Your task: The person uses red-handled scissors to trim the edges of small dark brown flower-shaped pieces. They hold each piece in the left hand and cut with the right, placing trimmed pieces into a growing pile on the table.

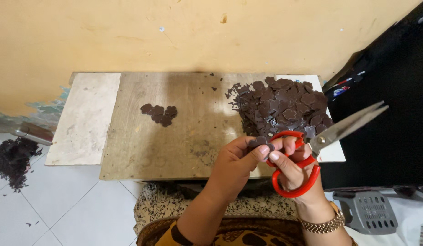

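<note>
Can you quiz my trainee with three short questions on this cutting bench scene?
1. Which hand holds the red-handled scissors?
2. True or false: the small group of dark cut shapes lies to the right of the big pile.
3. What does the left hand pinch: A) a dark flower-shaped piece, B) a pencil, C) nothing?

Key
1. The right hand.
2. False; it lies to the left, on the wooden board.
3. A.
</note>
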`<action>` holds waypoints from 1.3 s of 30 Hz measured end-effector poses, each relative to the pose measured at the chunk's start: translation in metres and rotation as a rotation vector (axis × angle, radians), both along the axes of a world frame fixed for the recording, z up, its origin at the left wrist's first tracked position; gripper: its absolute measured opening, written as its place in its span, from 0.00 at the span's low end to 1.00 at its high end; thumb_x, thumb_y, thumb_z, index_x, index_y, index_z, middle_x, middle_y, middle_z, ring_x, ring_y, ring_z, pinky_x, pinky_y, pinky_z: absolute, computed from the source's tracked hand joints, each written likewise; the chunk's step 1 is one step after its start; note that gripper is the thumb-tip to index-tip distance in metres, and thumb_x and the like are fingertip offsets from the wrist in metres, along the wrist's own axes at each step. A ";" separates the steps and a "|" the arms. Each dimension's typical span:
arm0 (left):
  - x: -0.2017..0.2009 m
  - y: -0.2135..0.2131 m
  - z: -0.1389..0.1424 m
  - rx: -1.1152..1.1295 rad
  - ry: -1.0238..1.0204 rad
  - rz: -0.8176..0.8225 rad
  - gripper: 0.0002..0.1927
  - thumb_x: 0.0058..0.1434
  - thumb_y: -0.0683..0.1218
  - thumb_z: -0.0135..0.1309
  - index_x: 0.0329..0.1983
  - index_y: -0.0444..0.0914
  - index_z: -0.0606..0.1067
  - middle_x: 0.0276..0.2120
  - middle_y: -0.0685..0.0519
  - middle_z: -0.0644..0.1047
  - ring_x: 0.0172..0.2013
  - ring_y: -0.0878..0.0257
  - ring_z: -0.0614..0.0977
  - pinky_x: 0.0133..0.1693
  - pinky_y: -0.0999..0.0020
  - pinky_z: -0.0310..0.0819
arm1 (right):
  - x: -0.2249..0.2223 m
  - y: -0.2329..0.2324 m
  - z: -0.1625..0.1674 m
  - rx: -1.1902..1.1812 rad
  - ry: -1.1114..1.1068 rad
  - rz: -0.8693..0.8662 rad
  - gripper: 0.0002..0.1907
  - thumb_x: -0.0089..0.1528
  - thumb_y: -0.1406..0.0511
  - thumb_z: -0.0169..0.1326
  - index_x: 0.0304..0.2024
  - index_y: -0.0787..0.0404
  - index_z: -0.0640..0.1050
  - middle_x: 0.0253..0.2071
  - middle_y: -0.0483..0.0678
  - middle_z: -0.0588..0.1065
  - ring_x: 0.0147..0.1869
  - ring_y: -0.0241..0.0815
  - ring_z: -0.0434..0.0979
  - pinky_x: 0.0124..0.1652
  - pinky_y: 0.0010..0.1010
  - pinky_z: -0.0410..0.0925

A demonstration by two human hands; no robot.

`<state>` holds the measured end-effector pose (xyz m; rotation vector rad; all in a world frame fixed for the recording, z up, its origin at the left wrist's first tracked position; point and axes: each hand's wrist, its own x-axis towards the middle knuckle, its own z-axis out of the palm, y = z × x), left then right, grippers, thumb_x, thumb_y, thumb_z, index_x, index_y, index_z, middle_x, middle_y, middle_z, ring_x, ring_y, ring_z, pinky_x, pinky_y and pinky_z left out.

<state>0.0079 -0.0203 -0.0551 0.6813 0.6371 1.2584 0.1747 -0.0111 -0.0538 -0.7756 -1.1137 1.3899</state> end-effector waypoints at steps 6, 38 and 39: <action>0.005 0.002 -0.004 0.034 -0.082 -0.016 0.10 0.66 0.45 0.60 0.44 0.34 0.77 0.37 0.56 0.79 0.40 0.70 0.77 0.47 0.73 0.71 | -0.002 0.003 -0.001 -0.154 0.204 -0.004 0.13 0.61 0.78 0.54 0.39 0.59 0.66 0.40 0.52 0.76 0.45 0.42 0.76 0.45 0.31 0.69; 0.006 0.000 -0.008 -0.105 0.003 -0.033 0.11 0.71 0.49 0.53 0.47 0.38 0.77 0.35 0.57 0.77 0.35 0.72 0.74 0.36 0.76 0.66 | -0.007 -0.005 -0.001 0.059 0.162 0.079 0.12 0.66 0.77 0.50 0.40 0.57 0.63 0.41 0.50 0.71 0.47 0.42 0.74 0.51 0.35 0.69; 0.005 0.001 -0.006 -0.069 0.020 -0.020 0.10 0.71 0.49 0.54 0.47 0.38 0.77 0.35 0.56 0.78 0.35 0.72 0.74 0.35 0.76 0.66 | -0.007 -0.004 -0.002 0.032 0.164 0.067 0.11 0.66 0.77 0.50 0.40 0.57 0.64 0.41 0.50 0.71 0.47 0.43 0.74 0.50 0.34 0.68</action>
